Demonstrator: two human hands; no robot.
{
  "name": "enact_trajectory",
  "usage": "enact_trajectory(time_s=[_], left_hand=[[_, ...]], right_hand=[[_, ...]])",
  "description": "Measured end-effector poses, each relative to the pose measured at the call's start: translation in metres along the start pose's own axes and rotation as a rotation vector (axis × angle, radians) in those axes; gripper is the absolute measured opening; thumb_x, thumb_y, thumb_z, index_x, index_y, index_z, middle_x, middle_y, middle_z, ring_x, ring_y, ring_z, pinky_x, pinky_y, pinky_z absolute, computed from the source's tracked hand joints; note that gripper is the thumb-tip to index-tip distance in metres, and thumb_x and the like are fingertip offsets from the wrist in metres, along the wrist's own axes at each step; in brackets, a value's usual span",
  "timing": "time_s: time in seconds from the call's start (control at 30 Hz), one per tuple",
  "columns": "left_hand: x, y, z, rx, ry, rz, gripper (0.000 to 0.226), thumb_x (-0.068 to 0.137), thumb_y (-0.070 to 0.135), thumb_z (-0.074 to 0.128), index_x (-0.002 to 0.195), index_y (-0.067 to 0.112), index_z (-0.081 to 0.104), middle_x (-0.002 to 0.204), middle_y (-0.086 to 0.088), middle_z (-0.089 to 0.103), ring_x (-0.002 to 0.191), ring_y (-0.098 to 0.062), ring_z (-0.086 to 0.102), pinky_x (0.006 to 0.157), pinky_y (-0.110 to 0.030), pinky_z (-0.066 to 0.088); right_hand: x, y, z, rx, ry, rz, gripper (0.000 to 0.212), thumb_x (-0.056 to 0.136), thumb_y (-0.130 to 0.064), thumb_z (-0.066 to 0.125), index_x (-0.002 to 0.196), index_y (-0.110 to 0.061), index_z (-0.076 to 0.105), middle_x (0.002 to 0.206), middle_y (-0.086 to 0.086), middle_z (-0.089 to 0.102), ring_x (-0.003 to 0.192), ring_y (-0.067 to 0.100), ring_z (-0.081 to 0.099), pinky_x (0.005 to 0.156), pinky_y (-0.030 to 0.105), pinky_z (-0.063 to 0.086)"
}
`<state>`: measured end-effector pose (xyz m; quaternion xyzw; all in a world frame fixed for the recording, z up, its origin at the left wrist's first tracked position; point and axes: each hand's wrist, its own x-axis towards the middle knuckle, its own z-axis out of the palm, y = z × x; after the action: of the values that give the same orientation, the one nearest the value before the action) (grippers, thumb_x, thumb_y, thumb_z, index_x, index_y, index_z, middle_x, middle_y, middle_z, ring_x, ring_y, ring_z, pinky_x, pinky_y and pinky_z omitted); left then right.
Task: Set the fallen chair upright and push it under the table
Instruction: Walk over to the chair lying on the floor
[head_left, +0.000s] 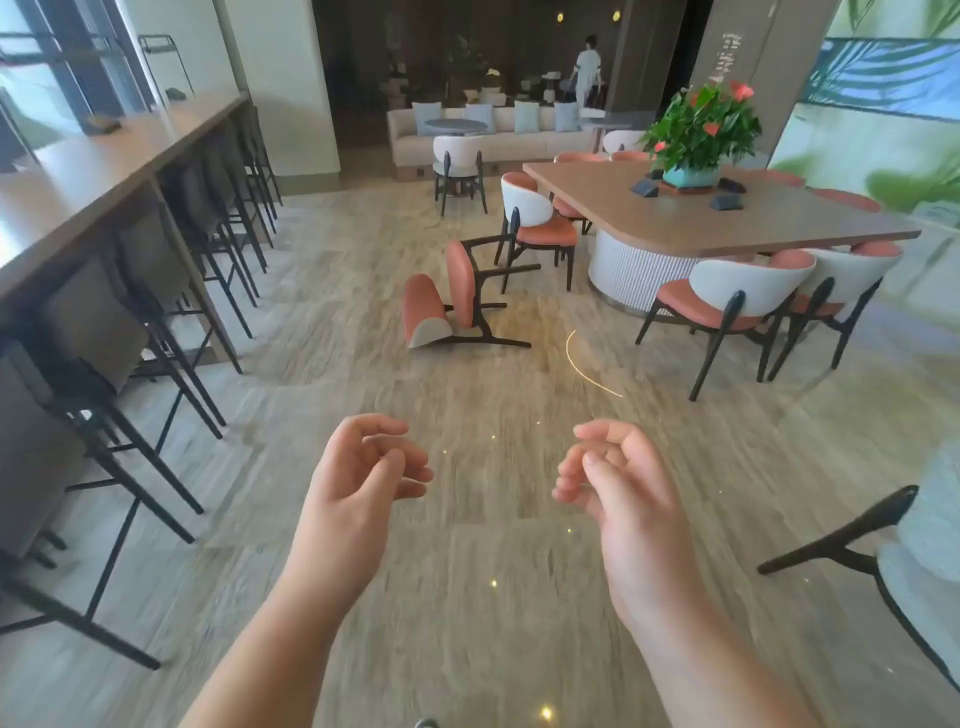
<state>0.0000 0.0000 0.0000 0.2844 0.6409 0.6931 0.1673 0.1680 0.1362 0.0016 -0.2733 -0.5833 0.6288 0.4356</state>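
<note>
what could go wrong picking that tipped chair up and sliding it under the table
The fallen chair lies with its legs pointing toward an upright chair close behind it; swinging it up could knock that one. Both hands, left and right, are empty and far off, so a rushed one-handed lift might slip. The table has a wide base that may block pushing.

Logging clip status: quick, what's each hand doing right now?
Left hand: open, fingers loosely curled, holding nothing.
Right hand: open, fingers loosely curled, holding nothing.
Fallen chair: untouched, on the floor ahead.

Coral-and-white chair (447, 306), black legs; streaked beige floor (467, 597).
</note>
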Motion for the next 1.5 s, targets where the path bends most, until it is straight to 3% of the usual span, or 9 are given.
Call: enact_trajectory(time_s=[0.4,0.6,0.8,1.17,1.5], left_hand=[[0.226,-0.035,-0.034,0.022,0.017,-0.017,0.027,0.099,-0.008,0.042,0.110,0.008,0.060,0.082,0.000,0.074,0.078,-0.022,0.072,0.076,-0.042,0.062],[0.313,-0.052,-0.034,0.023,0.033,-0.033,0.026,0.100,-0.006,0.043,0.110,0.010,0.061,0.083,0.000,0.074,0.080,-0.024,0.073,0.078,-0.044,0.062],[0.407,-0.078,-0.013,0.041,0.063,-0.060,0.026,0.100,-0.006,0.043,0.110,0.010,0.061,0.083,0.000,0.074,0.082,-0.025,0.073,0.079,-0.045,0.063],[0.587,-0.104,0.021,0.080,0.148,-0.069,0.025,0.101,-0.005,0.043,0.112,0.009,0.060,0.083,0.001,0.075,0.081,-0.025,0.073,0.078,-0.042,0.063],[0.749,-0.148,-0.039,0.064,0.260,-0.086,0.024,0.100,-0.006,0.043,0.111,0.007,0.060,0.082,0.000,0.074,0.078,-0.022,0.072,0.078,-0.042,0.063]], right_hand=[[0.200,0.056,0.125,-0.071,-0.062,-0.010,0.020,0.087,-0.018,0.051,0.101,-0.019,0.065,0.075,-0.006,0.069,0.075,0.015,0.065,0.077,0.037,0.056],[0.277,0.080,0.150,-0.081,-0.071,0.002,0.021,0.087,-0.017,0.051,0.101,-0.019,0.065,0.076,-0.004,0.069,0.077,0.015,0.066,0.077,0.037,0.056],[0.375,0.112,0.164,-0.080,-0.101,0.015,0.022,0.087,-0.018,0.051,0.095,-0.030,0.068,0.077,-0.006,0.070,0.077,0.013,0.066,0.078,0.038,0.056],[0.581,0.150,0.205,-0.047,-0.165,0.036,0.022,0.087,-0.016,0.049,0.103,-0.014,0.063,0.075,-0.005,0.068,0.076,0.014,0.065,0.077,0.035,0.057],[0.718,0.214,0.320,-0.046,-0.254,0.083,0.021,0.086,-0.017,0.049,0.102,-0.017,0.064,0.075,-0.008,0.068,0.074,0.014,0.064,0.076,0.035,0.055]])
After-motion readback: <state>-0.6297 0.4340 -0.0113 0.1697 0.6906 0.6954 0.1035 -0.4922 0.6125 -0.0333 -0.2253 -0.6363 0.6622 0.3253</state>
